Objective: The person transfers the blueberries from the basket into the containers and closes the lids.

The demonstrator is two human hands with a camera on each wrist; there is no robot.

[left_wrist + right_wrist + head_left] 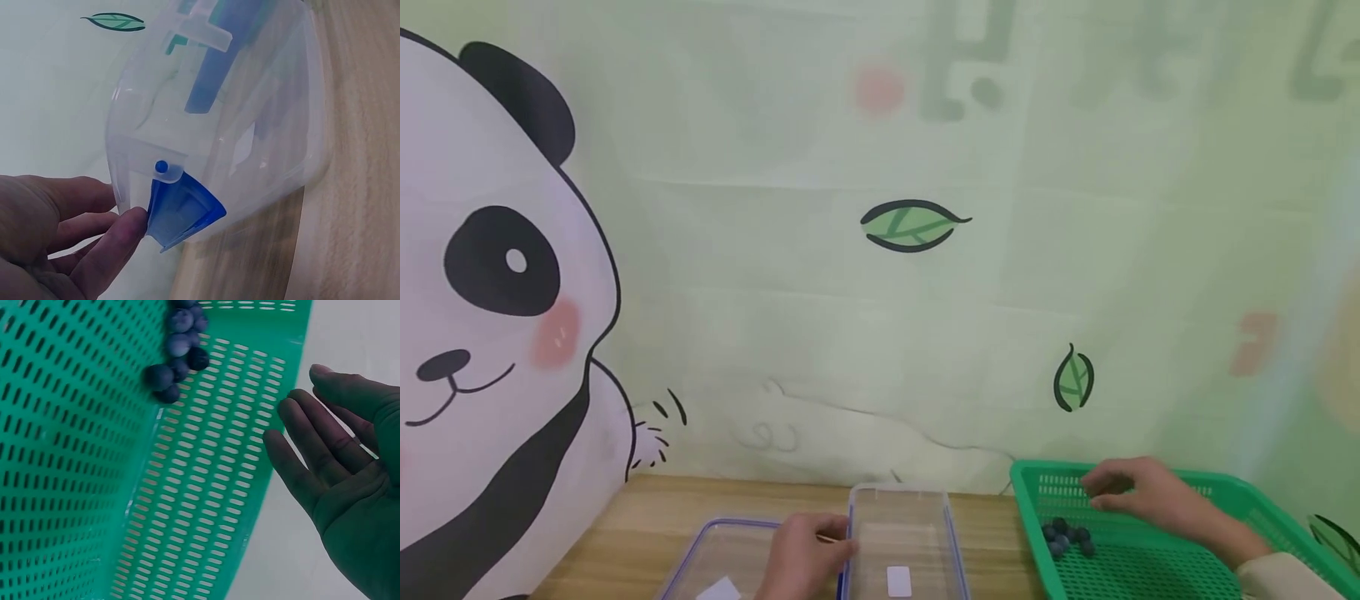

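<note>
My left hand (808,554) is at the left edge of a clear plastic container (898,529) with blue along its sides. In the left wrist view, its thumb and fingers pinch the container wall (131,150) beside a blue latch (184,209). My right hand (1153,500) hovers over a green basket (1030,508), fingers loosely bent and holding nothing. Several blueberries (1067,537) lie together inside that basket, along its left side. The right wrist view has the hand (350,450) near the basket wall (219,462), apart from the blueberries (178,344).
Left of the container lies another clear plastic piece (718,533) with a blue rim, partly behind the left hand. White labels show on both. All stand on a wooden table (988,542). Behind it hangs a pale green backdrop (760,275) with a panda and leaves.
</note>
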